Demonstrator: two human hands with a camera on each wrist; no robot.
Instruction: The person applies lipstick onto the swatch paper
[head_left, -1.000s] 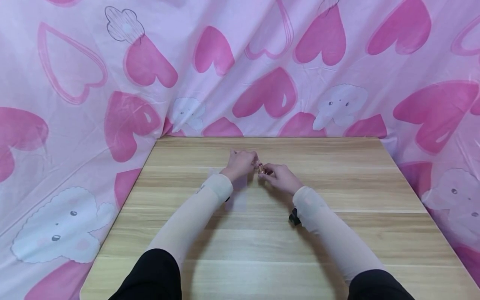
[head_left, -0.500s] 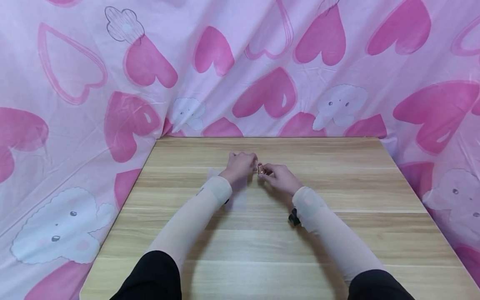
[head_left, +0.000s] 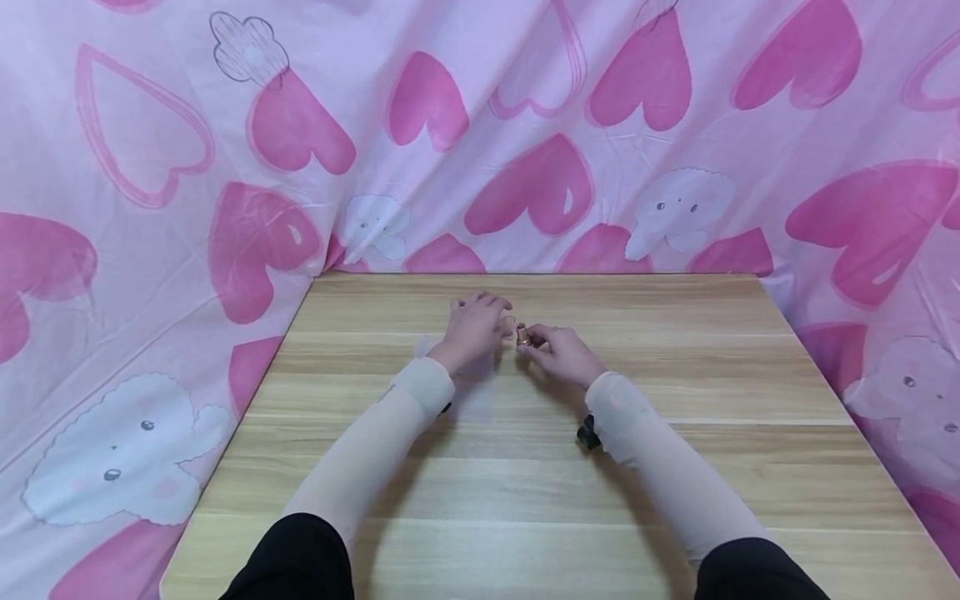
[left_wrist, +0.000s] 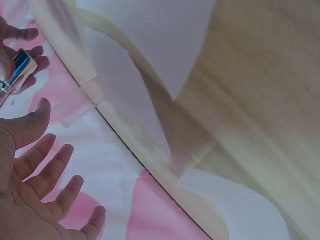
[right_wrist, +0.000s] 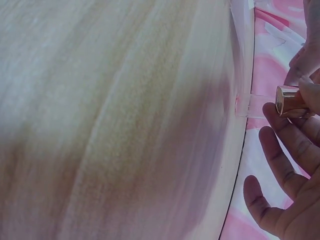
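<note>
My right hand [head_left: 562, 354] pinches a small shiny rose-gold tube [right_wrist: 290, 101], much like a lipstick tube, between thumb and fingers above the table. It stands near upright in the head view. My left hand [head_left: 474, 329] is just left of the tube, its fingers spread and apart from it. In the left wrist view the left fingers [left_wrist: 52, 167] are loosely extended, with the metallic tube beyond them. A small clear plastic piece [right_wrist: 252, 106] shows near the table edge in both wrist views; its full shape is hard to tell.
Thin translucent white sheets [left_wrist: 150, 40] lie curled on the wooden table [head_left: 525, 500], below my left wrist. A pink curtain with hearts [head_left: 525, 183] hangs behind the table's back edge. Dark camera mounts [head_left: 588, 433] sit under the wrists.
My left fingers, bent close to the tube before, have spread out, and that hand has shifted slightly left. The right hand keeps the tube in nearly the same place.
</note>
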